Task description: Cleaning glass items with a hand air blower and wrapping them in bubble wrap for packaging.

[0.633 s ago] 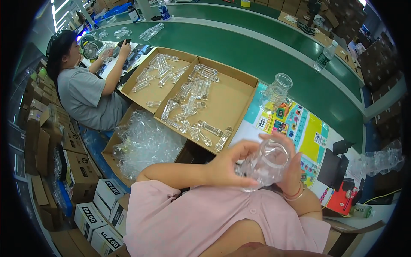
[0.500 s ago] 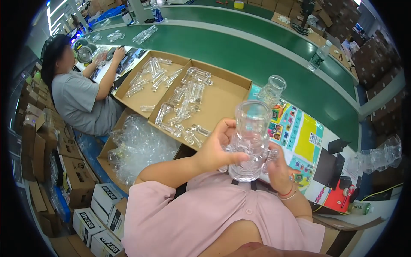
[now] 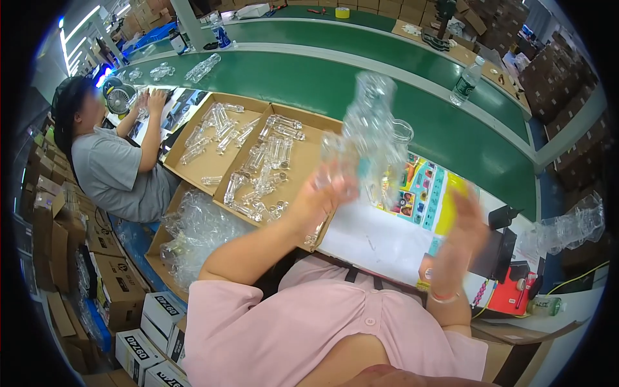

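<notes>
your left hand (image 3: 325,187) – fingers wrapped on clear glass piece (image 3: 369,138), raised | your right hand (image 3: 465,219) – blurred, grip unclear, just beside it

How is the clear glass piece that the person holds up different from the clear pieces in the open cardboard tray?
The held glass piece is raised in the air, gripped by the left hand, and blurred; the tray pieces lie flat on the cardboard tray. The held piece looks much larger and bulbous; the tray pieces look small and slender. Both are clear.
</notes>
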